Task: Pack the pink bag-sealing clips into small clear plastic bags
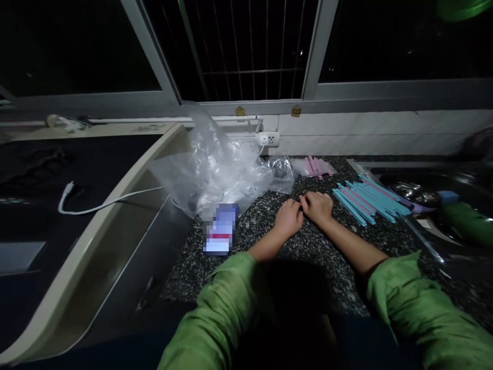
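Note:
My left hand (288, 218) and my right hand (318, 205) rest close together on the dark speckled counter (269, 236), fingertips meeting in a pinch. Both are curled closed; whatever sits between the fingers is too small to name. Green sleeves cover both forearms. Right of my right hand lies a pile of blue and pink flat sticks (365, 200). A smaller bunch of pink sticks (318, 167) lies farther back. A phone (220, 228) lies face up to the left of my left hand.
A crumpled clear plastic bag (211, 164) stands behind the phone. A wall socket (268, 139) with a white cable sits at the back. A steel sink (423, 190) is at the right. A dark appliance top with a white cable (96, 205) is at the left.

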Action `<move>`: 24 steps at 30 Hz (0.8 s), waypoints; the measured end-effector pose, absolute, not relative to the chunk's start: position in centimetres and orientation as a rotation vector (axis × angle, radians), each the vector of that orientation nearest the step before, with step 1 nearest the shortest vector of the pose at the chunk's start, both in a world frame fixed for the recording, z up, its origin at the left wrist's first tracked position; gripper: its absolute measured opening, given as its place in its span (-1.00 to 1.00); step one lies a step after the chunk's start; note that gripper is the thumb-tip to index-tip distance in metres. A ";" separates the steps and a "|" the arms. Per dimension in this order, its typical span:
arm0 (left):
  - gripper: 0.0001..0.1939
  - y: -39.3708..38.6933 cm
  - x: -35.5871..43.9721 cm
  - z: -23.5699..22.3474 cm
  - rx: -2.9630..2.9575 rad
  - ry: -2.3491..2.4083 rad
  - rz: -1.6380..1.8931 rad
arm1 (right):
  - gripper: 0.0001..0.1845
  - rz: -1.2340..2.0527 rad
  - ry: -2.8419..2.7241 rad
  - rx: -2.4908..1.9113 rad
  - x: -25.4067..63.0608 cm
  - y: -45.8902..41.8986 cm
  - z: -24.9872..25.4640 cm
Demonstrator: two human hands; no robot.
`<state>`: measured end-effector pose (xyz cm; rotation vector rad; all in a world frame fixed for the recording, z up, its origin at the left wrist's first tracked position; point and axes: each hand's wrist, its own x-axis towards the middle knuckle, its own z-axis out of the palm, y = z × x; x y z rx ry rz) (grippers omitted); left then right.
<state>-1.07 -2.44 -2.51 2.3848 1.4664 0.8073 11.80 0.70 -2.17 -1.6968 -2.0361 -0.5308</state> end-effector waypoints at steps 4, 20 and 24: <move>-0.79 -4.9 -4.4 -2.0 2.275 1.682 0.798 | -0.65 -0.565 -2.199 -1.408 8.9 -0.7 -2.4; -0.51 -3.1 -8.8 -0.9 1.816 2.099 0.954 | -0.75 -0.721 -2.278 -1.212 1.8 2.5 -2.1; -0.46 -2.9 -8.7 -1.1 1.803 2.056 1.001 | -0.77 -0.727 -2.285 -1.189 1.9 2.6 -2.1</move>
